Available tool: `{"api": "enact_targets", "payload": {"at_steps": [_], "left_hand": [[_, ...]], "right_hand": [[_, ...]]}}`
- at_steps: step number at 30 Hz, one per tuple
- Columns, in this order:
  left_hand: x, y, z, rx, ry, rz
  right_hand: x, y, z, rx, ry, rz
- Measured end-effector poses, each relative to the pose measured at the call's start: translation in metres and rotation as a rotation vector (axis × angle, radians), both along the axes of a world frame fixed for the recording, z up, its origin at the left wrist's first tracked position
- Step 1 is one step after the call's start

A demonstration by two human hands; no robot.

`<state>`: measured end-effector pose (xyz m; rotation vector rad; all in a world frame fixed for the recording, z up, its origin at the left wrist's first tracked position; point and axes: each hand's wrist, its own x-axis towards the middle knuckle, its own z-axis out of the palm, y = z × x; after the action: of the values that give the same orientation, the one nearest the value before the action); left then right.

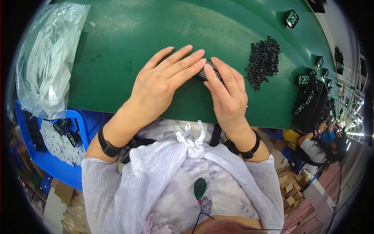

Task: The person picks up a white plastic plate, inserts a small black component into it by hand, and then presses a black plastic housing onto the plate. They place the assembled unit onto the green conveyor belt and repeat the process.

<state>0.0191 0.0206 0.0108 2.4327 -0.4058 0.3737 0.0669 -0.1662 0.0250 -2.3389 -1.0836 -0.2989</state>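
Near the middle of the green table, both my hands meet over a small black plastic casing [210, 71], mostly covered by fingers. My left hand [160, 82] reaches over it from the left, palm down. Its index and middle fingertips rest at the casing's far left end, and its thumb is hidden underneath. My right hand [228, 89] grips the right side, index and middle fingers bent over the top. What lies inside or under the casing is hidden. To the right of my hands is a pile of tiny black parts [263, 62].
A clear bag of white pieces [52, 58] covers the table's left end. Below it stands a blue bin [50, 163] with white and black parts. Black casings with green circuit boards [303, 80] line the right edge; another casing [291, 18] lies at far right. Co-workers [314, 146] sit beyond.
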Motion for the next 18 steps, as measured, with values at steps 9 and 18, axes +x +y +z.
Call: {"api": "enact_targets", "payload": {"at_steps": [9, 18], "left_hand": [[0.022, -0.013, -0.007, -0.016, -0.163, 0.127], [0.005, -0.036, 0.014, -1.167, 0.532, 0.176]], "right_hand": [[0.046, -0.012, 0.014, 0.338, 0.784, 0.063], [0.02, 0.001, 0.016, 0.814, 0.974, -0.001]]}}
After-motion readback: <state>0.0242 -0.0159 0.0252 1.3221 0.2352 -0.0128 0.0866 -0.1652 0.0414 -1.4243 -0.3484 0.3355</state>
